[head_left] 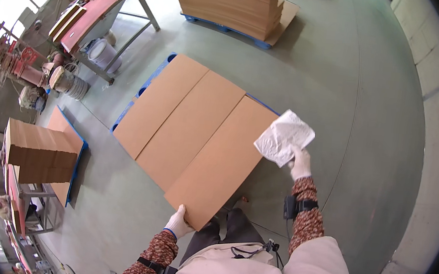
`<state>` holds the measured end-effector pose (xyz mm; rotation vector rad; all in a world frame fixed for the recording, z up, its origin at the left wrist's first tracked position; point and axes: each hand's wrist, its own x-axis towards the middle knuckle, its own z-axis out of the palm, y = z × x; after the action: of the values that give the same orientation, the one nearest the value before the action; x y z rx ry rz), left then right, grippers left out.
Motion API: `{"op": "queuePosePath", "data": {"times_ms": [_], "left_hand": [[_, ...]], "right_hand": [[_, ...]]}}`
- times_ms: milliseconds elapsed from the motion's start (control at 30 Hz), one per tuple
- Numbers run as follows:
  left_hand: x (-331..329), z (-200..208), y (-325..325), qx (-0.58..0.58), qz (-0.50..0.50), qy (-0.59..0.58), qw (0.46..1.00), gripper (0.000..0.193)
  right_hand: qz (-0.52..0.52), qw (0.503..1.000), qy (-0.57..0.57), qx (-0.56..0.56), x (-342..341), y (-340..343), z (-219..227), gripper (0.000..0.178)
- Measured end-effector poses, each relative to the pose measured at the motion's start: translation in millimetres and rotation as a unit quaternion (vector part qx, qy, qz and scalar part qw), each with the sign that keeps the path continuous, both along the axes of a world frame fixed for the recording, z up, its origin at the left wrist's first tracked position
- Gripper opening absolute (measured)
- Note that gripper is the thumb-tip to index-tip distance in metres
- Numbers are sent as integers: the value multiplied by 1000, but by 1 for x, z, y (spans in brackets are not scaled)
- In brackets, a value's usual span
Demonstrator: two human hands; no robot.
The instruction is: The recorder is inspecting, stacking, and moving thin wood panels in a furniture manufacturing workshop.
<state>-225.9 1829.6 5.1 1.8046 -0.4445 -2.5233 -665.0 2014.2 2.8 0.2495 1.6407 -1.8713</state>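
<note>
Three brown cardboard sheets lie side by side over a blue pallet on the floor in front of me. At the near corner of the rightmost sheet, my left hand, in a white glove, grips the edge with the thumb on top; its other fingers are mostly hidden. My right hand, also gloved, pinches a crumpled white sheet at its lower right edge. That white sheet overlaps the cardboard's right edge in view; whether it touches the board I cannot tell. Its material, paper or film, is unclear.
A tall cardboard stack stands on a blue pallet at the back. Another cardboard stack is at the left. A red-topped table, buckets and red pipework line the left. A pale wall runs along the right.
</note>
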Motion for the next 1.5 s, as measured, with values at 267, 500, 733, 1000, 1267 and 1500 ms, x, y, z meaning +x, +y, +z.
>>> {"op": "queuePosePath", "data": {"times_ms": [267,500,733,1000,1267,1500], "left_hand": [[-8,20,-13,3,-43,-53,998,63],[-7,19,-19,-2,-77,-67,995,62],[-3,16,-24,22,-62,-47,997,62],[-8,23,-19,22,-57,-42,997,62],[-6,13,-16,25,-56,-41,997,65],[-9,12,-13,17,-77,-51,996,69]], "right_hand": [[-70,972,-205,-93,150,57,-69,15],[-96,950,-242,-172,173,45,-64,28],[-81,953,-218,-192,187,54,-81,32],[-108,894,-326,-287,196,36,-81,30],[25,954,-260,-147,204,14,-54,38],[41,958,-256,-121,207,15,-60,37]]}}
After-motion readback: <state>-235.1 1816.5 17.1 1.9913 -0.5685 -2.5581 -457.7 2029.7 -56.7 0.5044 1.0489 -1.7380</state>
